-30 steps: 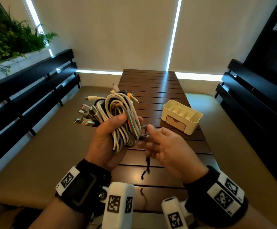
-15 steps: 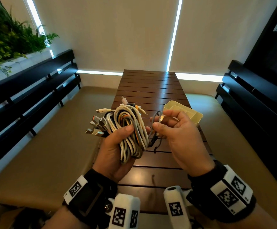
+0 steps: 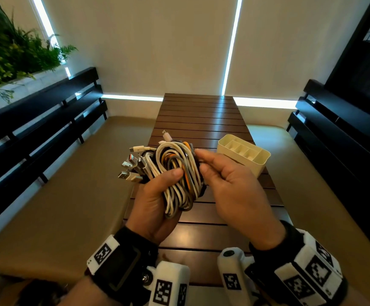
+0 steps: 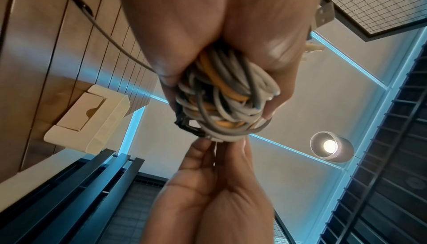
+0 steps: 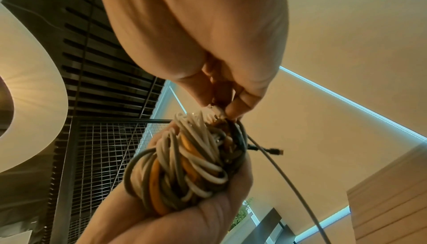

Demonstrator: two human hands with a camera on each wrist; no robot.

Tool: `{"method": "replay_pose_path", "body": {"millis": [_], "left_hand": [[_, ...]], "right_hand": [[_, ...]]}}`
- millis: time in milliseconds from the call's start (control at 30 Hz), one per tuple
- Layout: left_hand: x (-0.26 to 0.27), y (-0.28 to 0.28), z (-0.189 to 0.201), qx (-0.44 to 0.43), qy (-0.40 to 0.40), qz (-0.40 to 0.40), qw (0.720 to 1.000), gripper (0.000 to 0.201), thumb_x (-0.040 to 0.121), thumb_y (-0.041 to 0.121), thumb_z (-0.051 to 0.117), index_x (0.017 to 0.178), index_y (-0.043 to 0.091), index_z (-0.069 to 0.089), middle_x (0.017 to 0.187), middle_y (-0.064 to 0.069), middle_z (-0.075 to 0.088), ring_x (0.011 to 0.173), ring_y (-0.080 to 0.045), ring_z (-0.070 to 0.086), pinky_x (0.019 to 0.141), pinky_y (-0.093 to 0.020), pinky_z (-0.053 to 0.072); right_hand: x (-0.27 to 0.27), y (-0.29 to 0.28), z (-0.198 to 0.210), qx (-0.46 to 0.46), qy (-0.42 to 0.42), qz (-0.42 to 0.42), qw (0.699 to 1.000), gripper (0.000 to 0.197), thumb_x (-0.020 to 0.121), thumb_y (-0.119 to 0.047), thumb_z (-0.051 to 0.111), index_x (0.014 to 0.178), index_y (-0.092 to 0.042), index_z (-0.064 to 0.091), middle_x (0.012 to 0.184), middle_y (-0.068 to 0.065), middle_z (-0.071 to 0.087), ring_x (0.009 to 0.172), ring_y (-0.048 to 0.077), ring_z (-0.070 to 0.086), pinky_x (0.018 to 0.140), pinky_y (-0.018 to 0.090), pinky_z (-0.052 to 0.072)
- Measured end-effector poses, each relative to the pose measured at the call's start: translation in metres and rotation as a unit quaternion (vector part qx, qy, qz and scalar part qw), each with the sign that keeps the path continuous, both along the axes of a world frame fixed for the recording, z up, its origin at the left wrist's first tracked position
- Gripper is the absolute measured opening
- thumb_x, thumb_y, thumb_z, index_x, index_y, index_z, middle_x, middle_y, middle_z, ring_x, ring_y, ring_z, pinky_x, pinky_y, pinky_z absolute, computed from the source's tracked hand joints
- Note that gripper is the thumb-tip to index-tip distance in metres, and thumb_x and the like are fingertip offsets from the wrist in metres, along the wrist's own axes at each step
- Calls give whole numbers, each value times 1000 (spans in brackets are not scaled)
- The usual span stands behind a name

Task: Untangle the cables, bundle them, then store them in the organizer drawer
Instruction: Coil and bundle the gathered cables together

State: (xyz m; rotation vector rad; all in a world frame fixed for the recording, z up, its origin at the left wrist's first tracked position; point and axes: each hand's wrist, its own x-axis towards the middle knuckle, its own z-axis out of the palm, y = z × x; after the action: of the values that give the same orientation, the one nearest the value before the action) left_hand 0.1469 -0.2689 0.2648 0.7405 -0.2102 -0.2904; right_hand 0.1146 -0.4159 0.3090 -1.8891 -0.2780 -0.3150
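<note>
A dark brown slatted wooden table is seen running lengthwise away from the camera. A cream plastic organizer with open top compartments and a front drawer is set directly on it, toward the right edge. Light is reflected on the slats.

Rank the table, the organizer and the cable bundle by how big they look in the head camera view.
1. table, clearly largest.
2. and 3. cable bundle and organizer look about alike; the bundle is nearer the camera, so I won't rank them.
</note>
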Motion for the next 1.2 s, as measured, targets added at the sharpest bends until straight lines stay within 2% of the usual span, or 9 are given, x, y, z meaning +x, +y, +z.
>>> {"method": "replay_pose_path", "body": {"millis": [100,200,400,533,767,900,1033,1133,1200], "left_hand": [[1,2,-1,8,-9,1,1000,56,77,11,67,131,3,59,110,-18,69,97,-29,69,85,-42,57],[3,4,-1,11,-12,-8,1000,67,68,18,82,130,3,61,112,-19,70,100,-29,69,87,-42,58],[5,9,-6,-12,-11,-31,999,64,64,27,89,122,11,68,109,-15,70,98,-28,68,91,-42,53],[5,11,-3,-16,-23,-42,999,55,65,29,87,116,13,72,106,-13,73,95,-25,71,87,-40,56],[5,10,1,5,-22,-49,999,72,64,28,89,125,2,61,109,-21,65,95,-32,66,85,-42,55],[6,7,2,28,-31,-43,998,72,60,29,90,122,4,65,110,-22,64,98,-35,62,92,-47,47],[7,3,3,35,-34,-42,998,66,61,29,89,119,5,69,110,-21,68,99,-34,65,85,-43,54],[7,3,3,21,-36,-49,998,69,64,27,88,125,4,65,116,-23,65,103,-37,64,87,-47,55],[6,4,3,8,-36,-68,997,77,66,25,87,132,1,57,119,-27,62,104,-40,63,87,-53,54]], "right_hand": [[1,-1,0,-13,17,22,1000,42,102,-7,48,132,-36,53,102,-38,56,100,-26,53,78,-3,40],[4,-6,4,-2,30,41,999,50,99,0,50,122,-45,54,99,-38,66,105,-16,59,83,1,43],[4,-16,13,-14,43,84,995,57,92,6,59,130,-35,53,107,-27,71,107,-7,64,84,6,47],[3,-19,11,-52,53,105,992,68,88,5,64,145,-27,44,122,-14,69,106,10,67,93,23,54],[4,-14,6,-79,-58,53,994,51,91,2,64,134,-24,57,111,-25,66,106,-13,61,86,2,44],[7,-14,1,-71,-74,36,994,47,92,3,60,134,-19,60,116,-19,68,109,-12,60,86,3,44],[9,-14,-1,-45,-68,36,996,47,92,7,56,133,-16,60,120,-12,69,113,-8,60,88,6,46],[11,-14,-3,-85,-67,20,994,50,93,1,58,132,-29,60,117,-22,65,117,-7,50,89,0,38],[13,-18,-2,-95,-56,20,994,47,93,-3,60,130,-33,59,114,-23,66,118,-3,50,90,4,42]]}}
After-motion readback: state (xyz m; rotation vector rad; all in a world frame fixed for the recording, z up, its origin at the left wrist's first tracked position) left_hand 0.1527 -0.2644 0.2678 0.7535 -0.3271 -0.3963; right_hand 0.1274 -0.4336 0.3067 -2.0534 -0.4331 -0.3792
